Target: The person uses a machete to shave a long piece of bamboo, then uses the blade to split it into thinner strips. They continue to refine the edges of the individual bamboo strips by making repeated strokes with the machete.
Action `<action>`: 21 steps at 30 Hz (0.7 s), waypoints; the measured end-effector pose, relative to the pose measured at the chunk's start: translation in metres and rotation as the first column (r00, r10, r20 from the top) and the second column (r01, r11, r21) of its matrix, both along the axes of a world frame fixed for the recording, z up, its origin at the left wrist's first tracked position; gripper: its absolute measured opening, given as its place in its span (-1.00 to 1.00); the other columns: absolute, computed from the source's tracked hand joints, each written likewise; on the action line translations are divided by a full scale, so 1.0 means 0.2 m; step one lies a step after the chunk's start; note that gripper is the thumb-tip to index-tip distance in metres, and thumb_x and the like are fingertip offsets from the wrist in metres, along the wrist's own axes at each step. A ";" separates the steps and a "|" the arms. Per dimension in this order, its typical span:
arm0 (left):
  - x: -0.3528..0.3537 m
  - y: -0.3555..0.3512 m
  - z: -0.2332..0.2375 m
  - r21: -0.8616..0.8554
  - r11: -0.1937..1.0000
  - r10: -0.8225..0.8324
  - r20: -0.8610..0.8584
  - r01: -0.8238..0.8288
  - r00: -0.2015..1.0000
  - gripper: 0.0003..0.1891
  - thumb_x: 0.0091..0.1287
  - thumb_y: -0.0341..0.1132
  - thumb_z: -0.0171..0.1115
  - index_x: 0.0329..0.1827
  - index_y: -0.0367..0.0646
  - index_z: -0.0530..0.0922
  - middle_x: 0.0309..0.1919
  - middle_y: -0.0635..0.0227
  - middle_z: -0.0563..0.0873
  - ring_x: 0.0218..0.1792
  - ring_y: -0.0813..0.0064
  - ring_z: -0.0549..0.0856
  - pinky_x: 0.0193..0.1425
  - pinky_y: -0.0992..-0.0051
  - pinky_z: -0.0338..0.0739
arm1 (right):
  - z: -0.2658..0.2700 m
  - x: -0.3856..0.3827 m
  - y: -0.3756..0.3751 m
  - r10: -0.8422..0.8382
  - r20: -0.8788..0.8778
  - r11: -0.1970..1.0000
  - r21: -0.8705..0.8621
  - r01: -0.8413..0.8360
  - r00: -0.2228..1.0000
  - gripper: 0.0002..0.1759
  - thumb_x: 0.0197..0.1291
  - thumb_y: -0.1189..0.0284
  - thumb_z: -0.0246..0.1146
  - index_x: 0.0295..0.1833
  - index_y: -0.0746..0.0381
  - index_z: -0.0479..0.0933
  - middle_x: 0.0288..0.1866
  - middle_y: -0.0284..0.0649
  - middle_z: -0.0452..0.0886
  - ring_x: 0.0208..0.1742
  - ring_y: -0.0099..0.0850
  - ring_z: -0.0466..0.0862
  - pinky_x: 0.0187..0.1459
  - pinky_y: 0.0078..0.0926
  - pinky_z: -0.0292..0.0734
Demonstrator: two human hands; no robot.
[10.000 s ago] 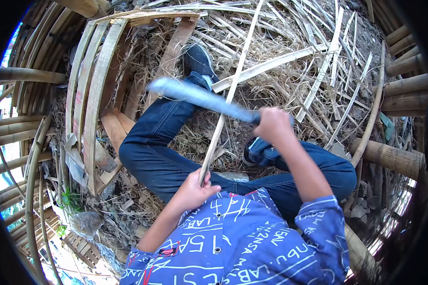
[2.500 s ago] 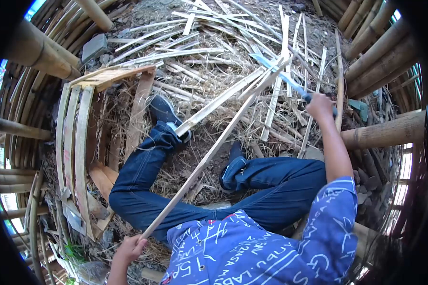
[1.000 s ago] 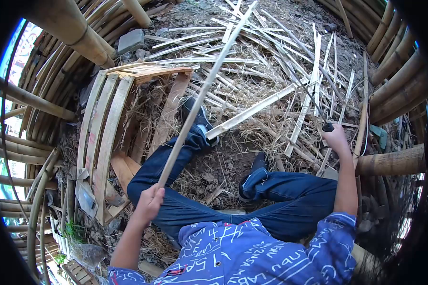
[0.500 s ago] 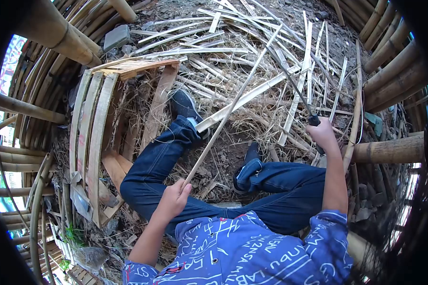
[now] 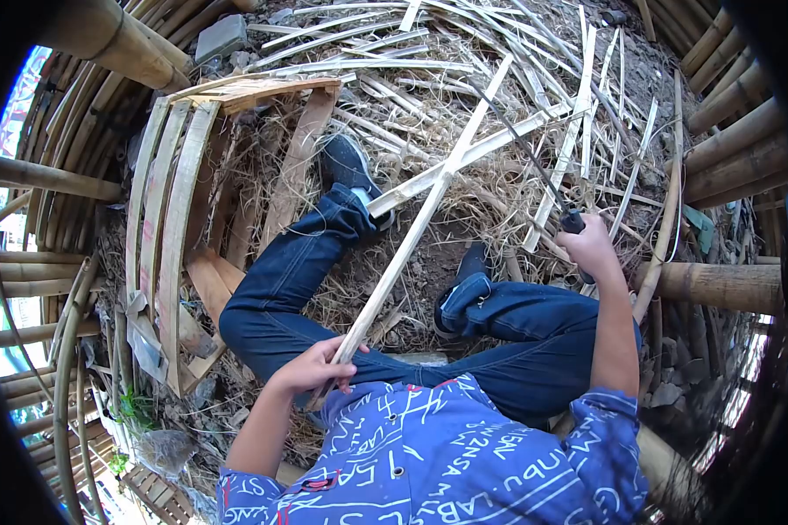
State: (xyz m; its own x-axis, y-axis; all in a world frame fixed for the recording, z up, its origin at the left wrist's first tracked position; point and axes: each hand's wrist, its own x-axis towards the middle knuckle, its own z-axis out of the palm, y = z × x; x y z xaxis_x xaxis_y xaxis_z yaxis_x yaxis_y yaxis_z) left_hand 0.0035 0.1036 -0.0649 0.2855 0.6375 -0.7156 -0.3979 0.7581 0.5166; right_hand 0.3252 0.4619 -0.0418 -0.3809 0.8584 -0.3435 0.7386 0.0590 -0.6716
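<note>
My left hand (image 5: 313, 367) is closed around the lower part of a long bamboo strip (image 5: 411, 236). The strip slants up and away to the right, its broad pale face showing. In my right hand (image 5: 594, 249) is the black handle of a long-bladed knife (image 5: 534, 157), its thin dark blade pointing forward and left. The blade's far end comes near the held strip's upper part in this view. Beneath the held strip, another flat bamboo strip (image 5: 490, 150) runs from beside my left shoe (image 5: 348, 164) toward the pile.
Many loose bamboo strips (image 5: 368, 66) and curly shavings (image 5: 411, 131) cover the ground ahead. A slatted wooden crate (image 5: 179, 201) stands at my left. Bamboo poles (image 5: 714, 286) border both sides. A grey block (image 5: 218, 38) lies at the back left.
The held strip has turned from its narrow edge to its broad face. My left hand has shifted slightly down and left, its grip changed. The knife has barely moved; the view has tilted a little.
</note>
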 end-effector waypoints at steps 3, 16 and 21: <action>0.01 -0.06 0.05 -0.025 0.999 0.034 0.128 -0.031 0.991 -0.46 0.32 -0.46 0.24 0.36 -0.25 0.30 -0.52 0.41 0.50 -0.54 0.55 0.54 -0.33 0.35 0.60 | -0.01 -0.03 -0.03 0.054 0.046 0.998 0.021 -0.055 0.997 -0.84 -0.14 0.47 0.26 -0.55 0.32 0.45 -0.70 -0.31 0.44 -0.68 -0.54 0.45 -0.59 -0.48 0.34; 0.13 -0.08 0.18 0.056 0.990 -0.081 -0.521 0.129 0.850 -0.78 0.33 -0.32 0.27 -0.31 -0.11 0.35 -0.56 0.51 0.42 -0.55 0.68 0.39 -0.50 0.55 0.31 | -0.02 -0.18 -0.24 0.061 -0.004 0.996 -0.058 -0.061 0.998 -0.79 -0.14 0.44 0.27 -0.56 0.34 0.40 -0.71 -0.31 0.37 -0.64 -0.53 0.34 -0.55 -0.40 0.26; 0.16 0.01 0.25 0.077 0.978 -0.100 -0.637 0.192 0.764 -0.75 0.28 -0.30 0.30 -0.33 -0.19 0.37 -0.56 0.37 0.44 -0.43 0.57 0.40 -0.34 0.46 0.35 | -0.03 -0.24 -0.37 0.081 -0.110 0.990 -0.105 -0.093 0.991 -0.85 -0.12 0.53 0.25 -0.56 0.27 0.39 -0.69 -0.41 0.40 -0.65 -0.61 0.40 -0.58 -0.52 0.26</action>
